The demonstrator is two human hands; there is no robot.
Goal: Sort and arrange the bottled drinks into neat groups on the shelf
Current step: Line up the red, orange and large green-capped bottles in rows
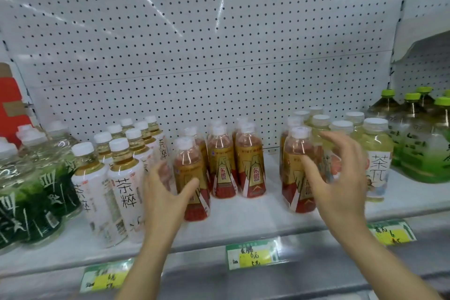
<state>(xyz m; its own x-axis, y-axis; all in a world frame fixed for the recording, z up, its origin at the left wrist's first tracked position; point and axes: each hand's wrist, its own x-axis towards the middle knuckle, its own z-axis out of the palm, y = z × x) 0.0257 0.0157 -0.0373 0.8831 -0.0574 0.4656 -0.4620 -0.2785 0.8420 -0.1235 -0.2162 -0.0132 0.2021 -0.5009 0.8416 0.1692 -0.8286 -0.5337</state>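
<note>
Left hand: left hand [168, 192] reaches onto the shelf [243, 212], fingers spread and loosely curved, thumb against the front red-and-gold bottle [192, 178]. Fingers sit on the bottle's far-left side, partly hidden; it looks like a loose cupping contact, and a firm grasp cannot be confirmed.
Right hand: right hand [338, 178] is raised, fingers splayed and relaxed, holding nothing. It hovers just in front of the right red-and-gold pair [298, 168]; motion blur hides whether a fingertip touches.
Task items vs hands: between the two hands stand four more red-and-gold bottles [233, 161], apart from both the front bottle and the right pair. Just left of the left hand, white-label tea bottles [121, 185] in rows. Just behind and right of the right hand, pale yellow-green tea bottles [375, 153].
Step in hand (judgement): gathering the three red-and-gold clusters into one block, each hand working one outlying cluster.
How to do it well: slide, do not lift; press low on the bodies, since the bottles are tall and narrow and would tip if pushed near the cap. Left hand moves its bottle away from the white-label row, right and back toward the middle cluster. Right hand gets behind the pair and draws it leftward, clear of the pale tea. Finish with labels facing forward and fronts level with the shelf edge.
Risk: the right hand's back could nudge the pale tea bottles.
</note>
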